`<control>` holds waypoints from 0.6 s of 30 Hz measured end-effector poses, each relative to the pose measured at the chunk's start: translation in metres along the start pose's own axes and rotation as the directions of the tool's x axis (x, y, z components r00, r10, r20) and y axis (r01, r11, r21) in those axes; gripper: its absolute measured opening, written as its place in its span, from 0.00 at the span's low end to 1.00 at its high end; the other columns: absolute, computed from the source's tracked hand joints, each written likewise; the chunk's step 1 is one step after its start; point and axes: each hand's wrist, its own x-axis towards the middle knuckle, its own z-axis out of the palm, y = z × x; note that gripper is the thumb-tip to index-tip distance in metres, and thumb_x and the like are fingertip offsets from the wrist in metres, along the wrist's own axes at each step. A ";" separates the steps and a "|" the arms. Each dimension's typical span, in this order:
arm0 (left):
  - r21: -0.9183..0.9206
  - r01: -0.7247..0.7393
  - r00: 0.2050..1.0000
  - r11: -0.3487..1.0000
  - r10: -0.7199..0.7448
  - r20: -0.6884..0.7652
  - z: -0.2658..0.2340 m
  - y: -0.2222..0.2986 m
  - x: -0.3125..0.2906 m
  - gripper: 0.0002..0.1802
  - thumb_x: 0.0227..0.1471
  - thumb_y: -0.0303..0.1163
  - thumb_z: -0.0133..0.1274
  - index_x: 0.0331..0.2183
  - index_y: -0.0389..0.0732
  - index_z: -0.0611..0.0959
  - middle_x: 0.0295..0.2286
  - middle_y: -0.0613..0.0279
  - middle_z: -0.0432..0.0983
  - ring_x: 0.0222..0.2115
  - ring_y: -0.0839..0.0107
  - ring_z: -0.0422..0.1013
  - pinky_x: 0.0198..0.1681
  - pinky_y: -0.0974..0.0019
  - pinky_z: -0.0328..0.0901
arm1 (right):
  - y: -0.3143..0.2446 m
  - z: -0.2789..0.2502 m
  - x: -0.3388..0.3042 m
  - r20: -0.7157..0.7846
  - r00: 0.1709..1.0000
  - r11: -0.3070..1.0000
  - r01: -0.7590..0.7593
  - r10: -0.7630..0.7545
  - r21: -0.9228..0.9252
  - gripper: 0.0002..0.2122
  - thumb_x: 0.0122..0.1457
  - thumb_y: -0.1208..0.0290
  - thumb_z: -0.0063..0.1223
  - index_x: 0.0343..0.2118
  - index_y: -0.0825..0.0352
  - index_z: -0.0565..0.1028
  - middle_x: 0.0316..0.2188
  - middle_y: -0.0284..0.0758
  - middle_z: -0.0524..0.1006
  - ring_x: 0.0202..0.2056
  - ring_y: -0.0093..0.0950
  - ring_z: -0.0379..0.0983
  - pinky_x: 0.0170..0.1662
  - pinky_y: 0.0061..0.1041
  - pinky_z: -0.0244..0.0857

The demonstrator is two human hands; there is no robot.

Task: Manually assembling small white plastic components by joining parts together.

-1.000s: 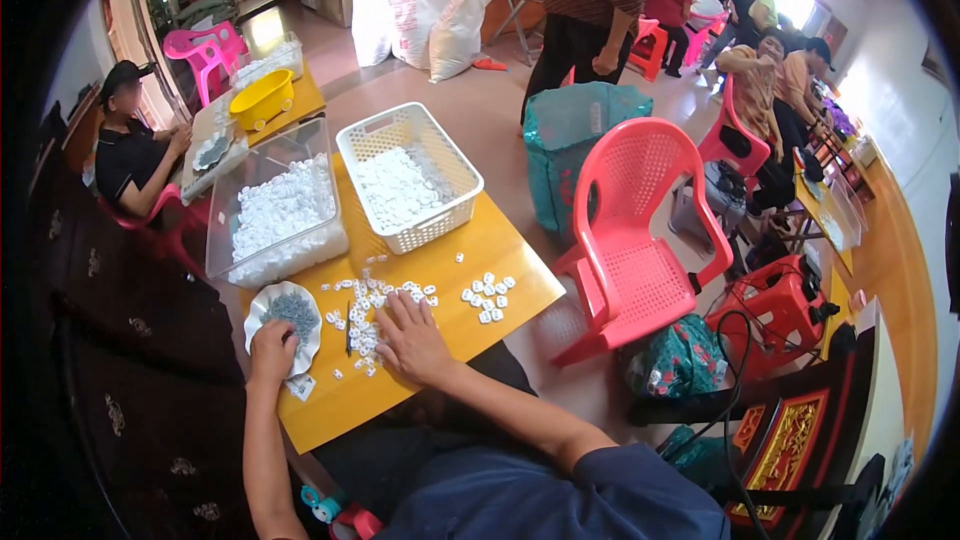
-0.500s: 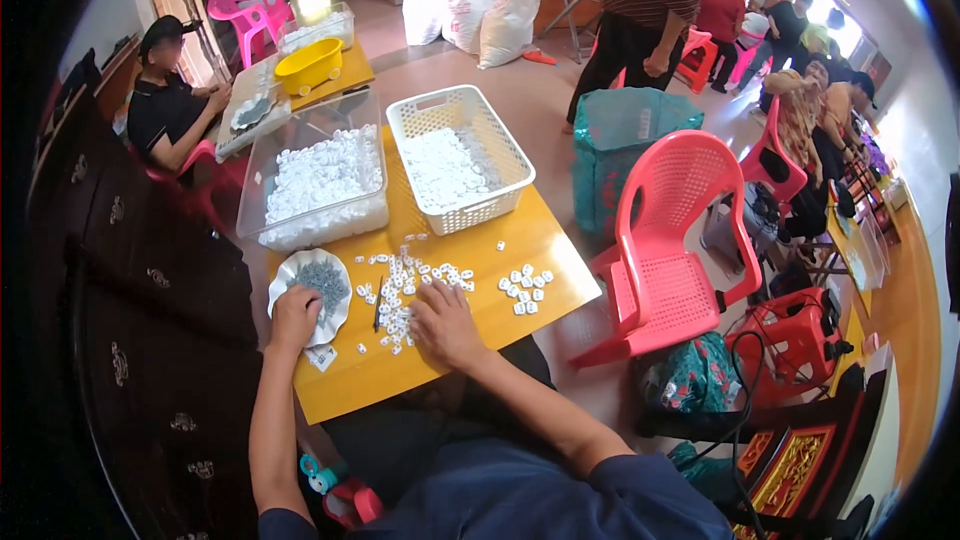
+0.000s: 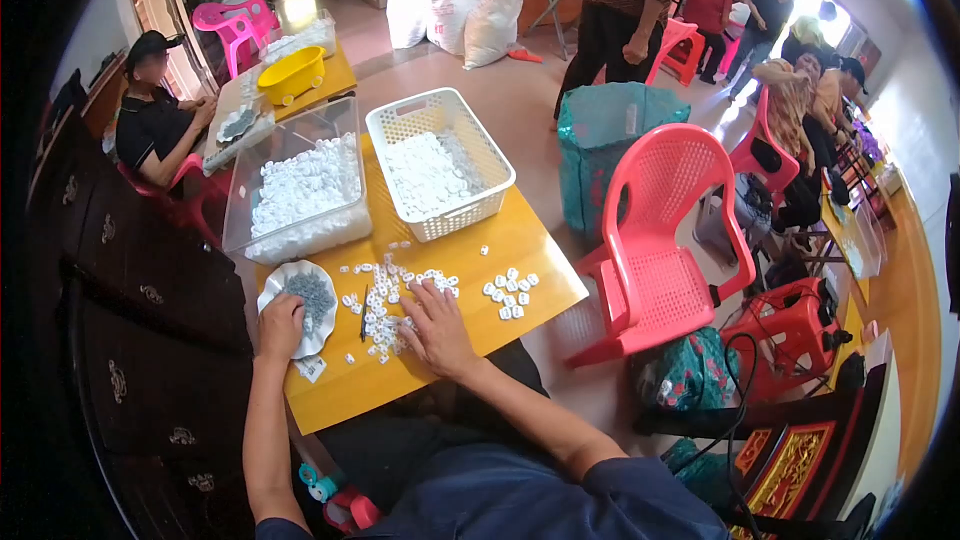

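Observation:
My left hand (image 3: 281,328) is at the near-left rim of a white wavy-edged dish (image 3: 322,337), its fingers curled by the small grey parts (image 3: 312,299). Whatever its fingertips pinch is too small to make out. Palm down, my right hand (image 3: 440,330) rests on the yellow table (image 3: 370,395) with fingers spread at the edge of a loose heap of small white plastic pieces (image 3: 380,318). Between the hands lies a thin dark tool (image 3: 364,314). A neater group of white pieces (image 3: 511,292) sits to the right.
A clear bin (image 3: 300,240) and a white perforated basket (image 3: 497,202), both full of white pieces, stand at the table's far side. A red plastic chair (image 3: 660,285) is on the right. Beyond sits a co-worker (image 3: 155,130) near a yellow tub (image 3: 290,75).
The whole view has shifted slightly. My right hand's fingers look straighter and farther over the loose white pieces. My left hand stays by the dish.

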 end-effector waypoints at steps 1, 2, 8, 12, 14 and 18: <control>-0.001 -0.002 1.000 1.000 0.002 0.002 0.001 -0.001 0.000 0.05 0.48 0.23 0.59 0.31 0.36 0.84 0.31 0.51 0.79 0.34 0.49 0.76 0.39 0.53 0.70 | -0.003 -0.004 0.001 -0.001 1.000 1.000 -0.002 0.002 -0.001 0.19 0.63 0.64 0.53 0.54 0.66 0.71 0.60 0.45 0.66 0.64 0.48 0.58 0.65 0.55 0.50; -0.011 -0.007 1.000 1.000 0.007 -0.010 0.001 -0.002 0.000 0.05 0.48 0.23 0.60 0.31 0.35 0.84 0.31 0.50 0.79 0.35 0.49 0.76 0.39 0.53 0.70 | -0.006 -0.008 0.001 -0.036 0.998 0.996 0.057 -0.055 0.072 0.18 0.62 0.66 0.54 0.54 0.66 0.71 0.59 0.45 0.67 0.63 0.48 0.60 0.65 0.54 0.52; 0.027 0.031 1.000 0.999 -0.031 0.005 -0.005 0.002 -0.005 0.05 0.49 0.25 0.58 0.31 0.35 0.84 0.31 0.49 0.79 0.35 0.49 0.76 0.40 0.53 0.70 | -0.033 -0.010 -0.021 -0.096 0.967 0.909 0.255 -0.236 0.329 0.15 0.60 0.72 0.57 0.50 0.67 0.74 0.49 0.44 0.76 0.52 0.45 0.72 0.55 0.40 0.67; 0.105 0.081 0.995 0.991 -0.087 0.052 -0.001 -0.010 -0.004 0.07 0.52 0.30 0.56 0.34 0.41 0.85 0.32 0.52 0.79 0.36 0.49 0.76 0.40 0.50 0.70 | -0.056 -0.005 -0.052 0.244 0.908 0.845 0.181 -0.340 0.503 0.09 0.63 0.69 0.55 0.44 0.65 0.77 0.32 0.41 0.81 0.35 0.41 0.79 0.40 0.36 0.73; 0.095 0.054 0.998 0.994 -0.058 0.035 0.008 -0.005 0.005 0.07 0.52 0.30 0.56 0.34 0.42 0.84 0.32 0.52 0.79 0.37 0.50 0.76 0.40 0.50 0.70 | -0.058 -0.004 -0.065 0.416 0.856 0.764 -0.039 -0.308 0.644 0.09 0.65 0.66 0.52 0.42 0.65 0.79 0.32 0.41 0.81 0.35 0.40 0.80 0.40 0.35 0.73; 0.064 0.047 0.999 0.997 -0.047 -0.002 0.003 0.005 0.008 0.06 0.51 0.29 0.57 0.32 0.40 0.84 0.30 0.51 0.80 0.34 0.49 0.76 0.38 0.51 0.70 | -0.051 0.010 -0.086 0.550 0.740 0.587 -0.263 -0.386 0.766 0.12 0.69 0.64 0.49 0.40 0.67 0.79 0.29 0.38 0.82 0.32 0.30 0.82 0.38 0.28 0.74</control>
